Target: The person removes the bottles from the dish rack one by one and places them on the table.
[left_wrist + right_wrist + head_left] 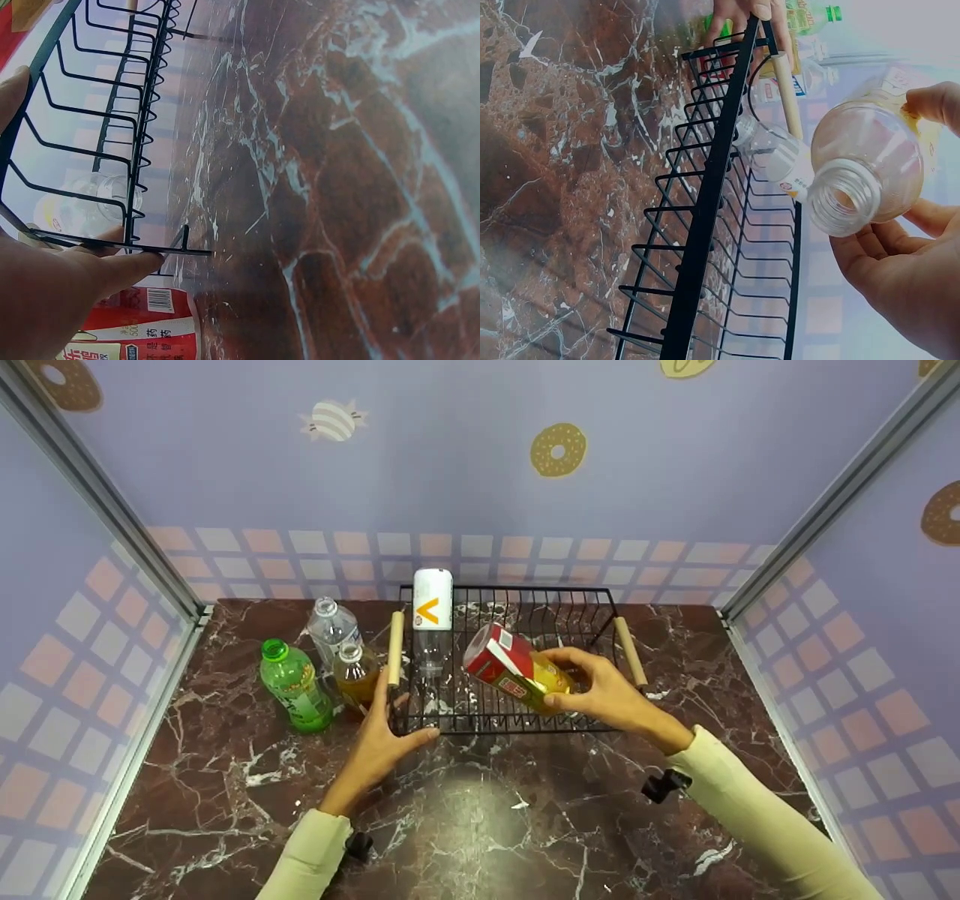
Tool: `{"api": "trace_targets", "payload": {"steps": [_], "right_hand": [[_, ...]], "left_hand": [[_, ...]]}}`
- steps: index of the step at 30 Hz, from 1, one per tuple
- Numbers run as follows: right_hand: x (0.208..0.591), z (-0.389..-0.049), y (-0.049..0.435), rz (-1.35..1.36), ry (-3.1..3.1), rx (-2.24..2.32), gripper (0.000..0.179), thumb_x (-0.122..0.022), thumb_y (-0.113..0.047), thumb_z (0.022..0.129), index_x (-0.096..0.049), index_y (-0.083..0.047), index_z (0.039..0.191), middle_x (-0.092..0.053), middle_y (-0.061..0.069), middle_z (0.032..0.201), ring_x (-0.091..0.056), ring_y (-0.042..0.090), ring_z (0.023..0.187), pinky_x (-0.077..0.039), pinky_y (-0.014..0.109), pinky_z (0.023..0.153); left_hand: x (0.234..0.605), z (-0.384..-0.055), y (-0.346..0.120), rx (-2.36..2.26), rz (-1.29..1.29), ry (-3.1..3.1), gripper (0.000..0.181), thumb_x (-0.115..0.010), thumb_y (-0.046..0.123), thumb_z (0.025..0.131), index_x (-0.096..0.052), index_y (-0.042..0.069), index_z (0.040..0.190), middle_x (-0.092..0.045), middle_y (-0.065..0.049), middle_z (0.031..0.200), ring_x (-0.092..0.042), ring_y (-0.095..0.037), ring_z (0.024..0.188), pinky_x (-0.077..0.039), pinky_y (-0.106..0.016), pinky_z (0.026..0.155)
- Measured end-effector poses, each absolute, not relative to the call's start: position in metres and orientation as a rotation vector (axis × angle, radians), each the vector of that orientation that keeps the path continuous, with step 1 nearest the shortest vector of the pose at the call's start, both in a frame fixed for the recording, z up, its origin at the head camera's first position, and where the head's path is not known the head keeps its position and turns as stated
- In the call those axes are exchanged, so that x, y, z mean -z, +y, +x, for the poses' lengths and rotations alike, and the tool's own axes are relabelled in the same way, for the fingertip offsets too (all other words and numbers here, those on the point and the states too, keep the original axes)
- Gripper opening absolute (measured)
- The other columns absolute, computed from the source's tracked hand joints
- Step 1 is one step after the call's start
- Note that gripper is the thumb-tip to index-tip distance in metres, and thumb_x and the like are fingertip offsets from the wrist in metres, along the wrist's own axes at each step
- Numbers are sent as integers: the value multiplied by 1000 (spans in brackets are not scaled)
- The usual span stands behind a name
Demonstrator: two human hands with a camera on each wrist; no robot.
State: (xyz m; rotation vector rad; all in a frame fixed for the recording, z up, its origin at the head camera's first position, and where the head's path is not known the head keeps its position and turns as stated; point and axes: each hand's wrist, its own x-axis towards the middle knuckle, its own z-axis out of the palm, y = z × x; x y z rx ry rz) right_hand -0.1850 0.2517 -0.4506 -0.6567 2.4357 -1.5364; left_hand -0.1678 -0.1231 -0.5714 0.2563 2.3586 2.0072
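Note:
My right hand point(592, 690) grips a plastic bottle point(517, 667) with a red and yellow label, tilted over the black wire rack point(525, 729). Its clear shoulder and uncapped mouth point(845, 196) show in the right wrist view. Inside the rack's left end lies a clear bottle point(433, 600) with a white label and an orange mark, its neck towards the front. My left hand point(382, 742) holds the rack's front left corner, below the wooden handle point(396, 649), with the thumb along the front rim; in the left wrist view some fingers are hidden.
Left of the rack stand a green bottle point(296, 686), a clear bottle point(332, 630) and a bottle of brown colour point(355, 671), all uncapped. A second wooden handle point(630, 651) is on the rack's right end. The dark marble tabletop point(465, 825) meets patterned walls behind and at both sides.

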Motion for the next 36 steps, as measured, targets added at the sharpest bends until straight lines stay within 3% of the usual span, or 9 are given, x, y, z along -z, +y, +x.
{"api": "trace_targets", "payload": {"steps": [10,23,30,36], "right_hand": [[453,-183,254,-694,2431,1525,62,-86,-15,93,-62,3,148,-69,19,135,-68,28,111,-63,35,95],[453,-182,255,-720,2417,1524,57,-87,-14,94,-66,0,146,-70,18,132,-68,28,110,-63,30,91],[451,-181,256,-719,2420,1529,57,-88,-15,93,-68,-3,145,-73,15,132,-69,29,109,-62,29,89],[452,-180,258,-729,2418,1521,57,-88,-15,93,-68,-1,144,-74,16,132,-71,28,108,-64,29,88]], "left_hand": [[573,-168,-123,-2005,254,2371,135,-99,19,85,-2,19,179,-6,-23,183,-41,-44,158,-29,-63,131],[570,-167,-123,-1978,237,2389,136,-99,21,84,-2,20,179,-6,-24,183,-42,-46,157,-35,-65,128],[563,-159,-122,-1801,235,2653,130,-100,29,83,-12,7,177,-19,-27,180,-35,-51,159,-21,-68,133],[553,-151,-121,-1770,313,2753,117,-97,19,86,-22,-1,173,-25,-29,176,-30,-52,160,-25,-68,131]]}}
